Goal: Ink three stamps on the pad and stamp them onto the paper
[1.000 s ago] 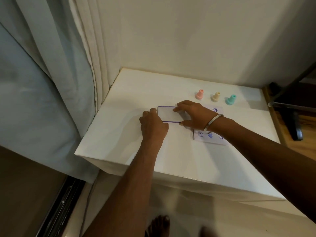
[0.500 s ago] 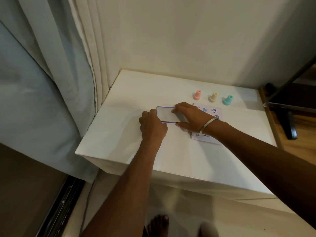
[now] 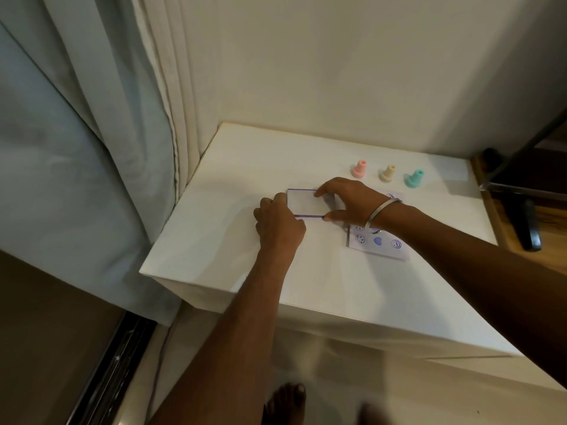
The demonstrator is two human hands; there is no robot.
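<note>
You have a single head-worn, wide-angle view, looking forward and steeply down onto the white table (image 3: 322, 289) from its near side. The table's far edge meets the wall, curtains hang to its left, and bare feet show on the floor just below its near edge. It sits close, within arm's reach.

Your left hand (image 3: 277, 223) grips the left end of the flat rectangular ink pad with the purple rim (image 3: 305, 204), and your right hand (image 3: 348, 199) pinches its right end between finger and thumb. It lies on the white surface (image 3: 233, 240). The white paper (image 3: 379, 245), already printed with purple marks, lies under your right wrist. Behind it stand the pink stamp (image 3: 359, 169), cream stamp (image 3: 387, 173) and teal stamp (image 3: 413, 179) in a row.
</note>
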